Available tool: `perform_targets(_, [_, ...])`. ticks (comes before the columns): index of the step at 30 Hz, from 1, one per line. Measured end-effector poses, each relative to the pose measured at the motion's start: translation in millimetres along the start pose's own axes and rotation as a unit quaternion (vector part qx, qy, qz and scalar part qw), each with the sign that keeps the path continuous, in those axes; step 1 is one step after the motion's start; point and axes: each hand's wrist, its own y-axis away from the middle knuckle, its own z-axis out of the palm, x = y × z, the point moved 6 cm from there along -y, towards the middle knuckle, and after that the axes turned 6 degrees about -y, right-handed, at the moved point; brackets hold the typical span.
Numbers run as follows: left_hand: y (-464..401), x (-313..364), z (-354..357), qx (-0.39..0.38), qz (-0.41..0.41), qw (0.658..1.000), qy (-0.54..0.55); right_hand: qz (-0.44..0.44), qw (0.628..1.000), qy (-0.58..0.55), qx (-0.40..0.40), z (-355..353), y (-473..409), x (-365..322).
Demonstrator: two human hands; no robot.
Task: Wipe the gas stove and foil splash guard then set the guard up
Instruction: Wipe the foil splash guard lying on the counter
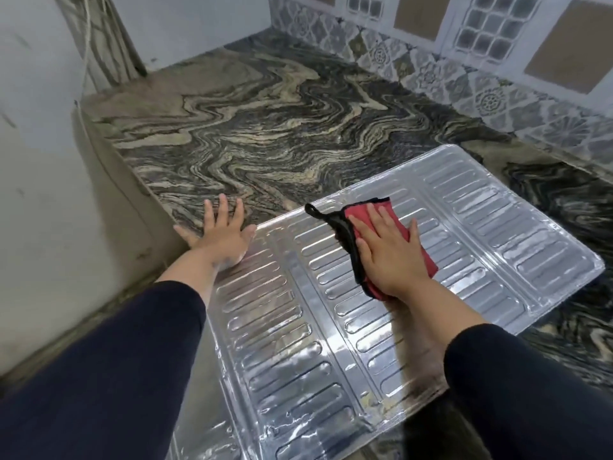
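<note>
The foil splash guard (pixel 497 234), a shiny ribbed sheet in three panels, lies flat on the marbled counter (pixel 265 127). A red cloth with black trim (pixel 348 234) rests on its middle panel. My right hand (pixel 388 257) presses flat on top of the cloth, fingers spread. At the guard's far left corner, my left hand (pixel 222 234) lies flat with fingers apart, partly on the foil and partly on the counter. No gas stove is in view.
A white wall (pixel 39 194) bounds the counter on the left, with a cord (pixel 88 34) hanging at the back corner. Patterned tiles (pixel 431 68) and a white frame with glass blocks (pixel 494 24) run along the back right.
</note>
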Motion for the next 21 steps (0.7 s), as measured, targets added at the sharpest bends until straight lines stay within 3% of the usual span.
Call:
perform_targets(4, [-0.4, 3.5, -0.8, 0.000, 0.013, 1.000, 0.017, 0.156, 0.988, -0.018, 0.012, 9.4, -19.2, -15.0])
perform_targets(6, [-0.3, 4.4, 0.1, -0.001, 0.015, 1.000, 0.017, 0.192, 0.981, -0.013, 0.019, 19.7, -31.7, -44.9])
perform_targets(12, [-0.7, 6.7, -1.6, -0.003, 0.003, 1.000, 0.028, -0.037, 0.999, -0.008, -0.016, 48.3, -20.2, -141.6])
perform_targets(16, [4.4, 7.8, -3.5, 0.002, 0.015, 0.999, 0.035, -0.108, 0.994, 0.006, -0.029, 33.9, 0.9, -97.6])
perform_targets(21, [3.7, 9.7, -3.5, 0.008, 0.010, 1.000, 0.024, 0.061, 0.997, -0.009, 0.047, -3.2, 14.2, 11.9])
